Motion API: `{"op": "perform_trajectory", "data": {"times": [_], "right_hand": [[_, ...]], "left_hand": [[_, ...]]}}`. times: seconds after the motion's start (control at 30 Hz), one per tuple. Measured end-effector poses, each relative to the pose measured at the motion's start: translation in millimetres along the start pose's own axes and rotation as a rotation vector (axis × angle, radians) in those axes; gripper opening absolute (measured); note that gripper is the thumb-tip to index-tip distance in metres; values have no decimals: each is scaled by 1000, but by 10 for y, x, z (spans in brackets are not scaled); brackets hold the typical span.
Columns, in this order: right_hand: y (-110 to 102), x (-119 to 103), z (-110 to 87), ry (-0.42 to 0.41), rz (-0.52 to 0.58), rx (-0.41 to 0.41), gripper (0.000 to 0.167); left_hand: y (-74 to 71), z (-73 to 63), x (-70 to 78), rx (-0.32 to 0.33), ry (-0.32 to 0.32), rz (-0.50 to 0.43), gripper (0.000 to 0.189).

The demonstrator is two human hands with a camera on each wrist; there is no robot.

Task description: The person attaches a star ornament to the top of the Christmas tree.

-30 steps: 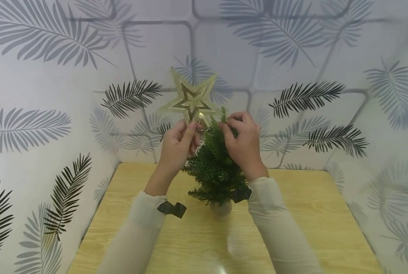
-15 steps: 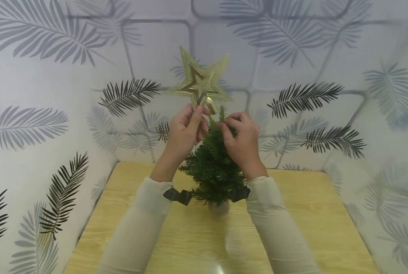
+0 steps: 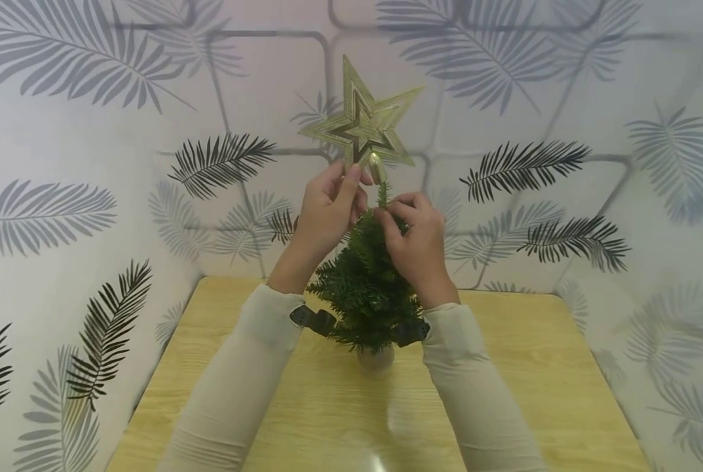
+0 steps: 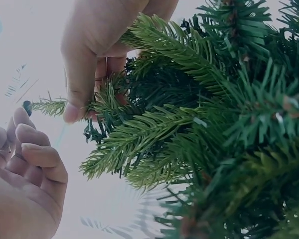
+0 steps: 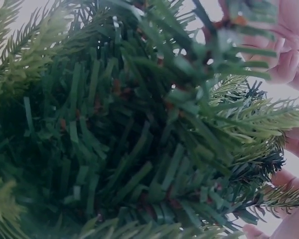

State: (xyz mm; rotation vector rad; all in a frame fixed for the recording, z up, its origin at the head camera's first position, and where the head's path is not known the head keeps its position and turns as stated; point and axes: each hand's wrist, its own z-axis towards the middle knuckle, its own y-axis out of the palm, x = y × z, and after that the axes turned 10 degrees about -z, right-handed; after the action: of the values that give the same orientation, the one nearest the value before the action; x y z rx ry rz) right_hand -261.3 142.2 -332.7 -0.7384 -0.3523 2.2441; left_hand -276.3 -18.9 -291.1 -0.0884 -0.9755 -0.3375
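A gold star tree topper is pinched near its lower edge by my left hand. The topper's shiny gold socket sits right at the tip of a small artificial Christmas tree; whether the tip is inside it I cannot tell. My right hand pinches the tree's top sprig just below that tip. In the left wrist view, the right thumb and fingers grip the sprig, with the curled left hand at lower left. Green branches fill most of the right wrist view.
The tree's pale round base stands on a yellow wood-grain table. Behind it rises a wall with a feather-leaf pattern. A dark strap-mounted device is at the left wrist, another device at the right.
My left hand has carried the star topper up and to the right, bringing its socket over the treetop. The right hand keeps its pinch on the sprig, almost unmoved.
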Motion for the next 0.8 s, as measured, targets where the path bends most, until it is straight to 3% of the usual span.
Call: {"op": "perform_trajectory", "data": {"times": [0.3, 0.5, 0.8], "right_hand": [[-20, 28, -17, -2, 15, -2, 21], [-14, 27, -23, 36, 6, -23, 21], [-3, 25, -14, -1, 31, -6, 22]], "left_hand": [[61, 46, 39, 4, -45, 29, 33], [63, 61, 41, -36, -74, 56, 31], [26, 53, 59, -89, -78, 125, 31]]}}
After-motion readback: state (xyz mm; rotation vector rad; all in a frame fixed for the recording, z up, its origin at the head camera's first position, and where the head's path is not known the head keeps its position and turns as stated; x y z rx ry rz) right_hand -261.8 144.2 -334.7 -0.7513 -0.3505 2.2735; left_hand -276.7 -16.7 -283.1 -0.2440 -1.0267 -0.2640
